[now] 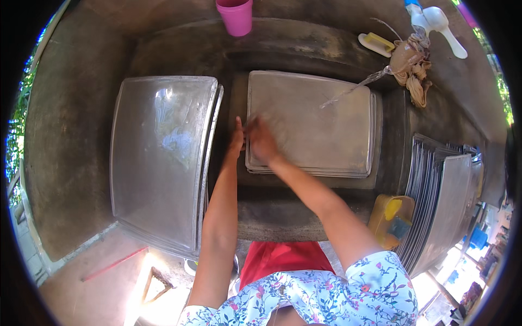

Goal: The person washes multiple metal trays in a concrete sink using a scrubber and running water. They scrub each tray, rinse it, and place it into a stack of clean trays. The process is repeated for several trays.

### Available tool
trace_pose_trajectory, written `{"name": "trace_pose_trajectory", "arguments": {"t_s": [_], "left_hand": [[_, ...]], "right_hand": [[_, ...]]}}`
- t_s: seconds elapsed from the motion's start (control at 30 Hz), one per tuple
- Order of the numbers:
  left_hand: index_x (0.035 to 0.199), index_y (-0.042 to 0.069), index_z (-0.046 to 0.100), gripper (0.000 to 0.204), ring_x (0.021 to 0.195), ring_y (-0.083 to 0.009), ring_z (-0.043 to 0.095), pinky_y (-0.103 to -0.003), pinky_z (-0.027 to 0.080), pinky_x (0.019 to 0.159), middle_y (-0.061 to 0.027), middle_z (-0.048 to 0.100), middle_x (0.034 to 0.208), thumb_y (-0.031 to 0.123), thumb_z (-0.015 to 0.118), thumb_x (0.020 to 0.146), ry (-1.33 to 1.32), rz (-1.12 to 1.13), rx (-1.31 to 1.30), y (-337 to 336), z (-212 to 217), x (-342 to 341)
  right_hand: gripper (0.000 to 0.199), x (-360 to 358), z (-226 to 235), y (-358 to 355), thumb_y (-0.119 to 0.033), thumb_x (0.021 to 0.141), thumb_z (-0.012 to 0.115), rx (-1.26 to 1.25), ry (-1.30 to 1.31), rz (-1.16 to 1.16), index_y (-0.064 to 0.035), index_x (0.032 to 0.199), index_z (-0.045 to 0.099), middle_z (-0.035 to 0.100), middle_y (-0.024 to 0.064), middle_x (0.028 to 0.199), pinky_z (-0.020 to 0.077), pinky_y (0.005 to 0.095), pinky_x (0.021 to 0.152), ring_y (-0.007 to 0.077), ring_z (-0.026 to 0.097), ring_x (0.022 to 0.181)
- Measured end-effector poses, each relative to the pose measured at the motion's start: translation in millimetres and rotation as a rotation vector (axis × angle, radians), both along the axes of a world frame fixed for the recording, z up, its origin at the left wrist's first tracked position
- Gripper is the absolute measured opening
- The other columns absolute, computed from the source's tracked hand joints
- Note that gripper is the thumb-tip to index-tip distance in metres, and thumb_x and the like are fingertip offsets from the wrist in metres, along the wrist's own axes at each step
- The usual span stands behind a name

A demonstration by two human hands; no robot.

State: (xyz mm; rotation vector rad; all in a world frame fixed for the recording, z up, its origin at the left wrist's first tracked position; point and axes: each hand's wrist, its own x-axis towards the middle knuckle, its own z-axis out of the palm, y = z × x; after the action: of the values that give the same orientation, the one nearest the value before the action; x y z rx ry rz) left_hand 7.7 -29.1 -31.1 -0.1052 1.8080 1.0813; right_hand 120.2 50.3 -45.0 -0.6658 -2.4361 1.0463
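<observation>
A stack of flat metal trays [315, 125] lies in the concrete basin in front of me. My left hand [237, 138] is at the left edge of the stack, one finger stretched upward; its other fingers show only in part beside the rim. Over the left part of the top tray is my right hand [263, 142], smeared by motion. Whether it holds anything is hidden by the blur. Water [356, 88] streams onto the top tray's upper right from a white tap [437, 24] with a brown cloth [410, 62] bunched beneath it.
More wet metal trays [157, 157] lean at the left. Several trays [443, 201] stand on edge at the right, beside a yellowish container [390, 220] holding yellow and blue pieces. On the back ledge are a pink bucket [236, 17] and a yellow-and-white brush [376, 44].
</observation>
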Motion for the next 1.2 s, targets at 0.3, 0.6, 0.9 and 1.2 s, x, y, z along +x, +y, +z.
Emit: {"name": "trace_pose_trajectory", "arguments": {"t_s": [0.3, 0.6, 0.9, 1.2], "left_hand": [[0.116, 0.005, 0.055, 0.067, 0.097, -0.0318, 0.057, -0.041, 0.046, 0.084, -0.0148, 0.058, 0.112, 0.062, 0.036, 0.087, 0.478, -0.092, -0.184, 15, -33, 5], [0.101, 0.002, 0.054, 0.021, 0.093, -0.0402, 0.055, -0.048, 0.045, 0.076, -0.0205, 0.054, 0.100, 0.018, 0.048, 0.091, 1.061, -0.131, -0.375, 28, -32, 58], [0.105, 0.005, 0.050, 0.017, 0.086, -0.0422, 0.054, -0.050, 0.046, 0.070, -0.0219, 0.050, 0.101, 0.014, 0.048, 0.091, 1.226, -0.230, -0.336, 28, -29, 59], [0.112, 0.004, 0.050, 0.025, 0.093, -0.0402, 0.055, -0.047, 0.045, 0.076, -0.0201, 0.053, 0.106, 0.018, 0.048, 0.091, 1.167, -0.176, -0.350, 29, -27, 62]], "right_hand": [[0.041, 55, 0, 81, -0.008, 0.077, 0.054, 0.278, -0.072, -0.460, -0.0033, 0.118, 0.052, 0.057, 0.0170, 0.115, 0.0390, 0.0436, 0.098, 0.0366, 0.049, 0.115], [0.026, 204, -17, 64, -0.013, 0.092, 0.045, 0.047, -0.181, -0.234, -0.0012, 0.113, 0.056, 0.054, 0.0182, 0.117, 0.0335, 0.0434, 0.103, 0.0363, 0.046, 0.116], [0.042, 148, -33, 284, -0.009, 0.088, 0.044, 0.361, -0.271, -0.599, -0.0043, 0.130, 0.044, 0.040, 0.0143, 0.136, 0.0234, 0.0380, 0.111, 0.0348, 0.028, 0.132], [0.036, 32, -43, 148, -0.024, 0.094, 0.042, 0.210, -0.126, -0.335, -0.0026, 0.122, 0.050, 0.048, 0.0203, 0.124, 0.0345, 0.0418, 0.099, 0.0343, 0.043, 0.117]]}}
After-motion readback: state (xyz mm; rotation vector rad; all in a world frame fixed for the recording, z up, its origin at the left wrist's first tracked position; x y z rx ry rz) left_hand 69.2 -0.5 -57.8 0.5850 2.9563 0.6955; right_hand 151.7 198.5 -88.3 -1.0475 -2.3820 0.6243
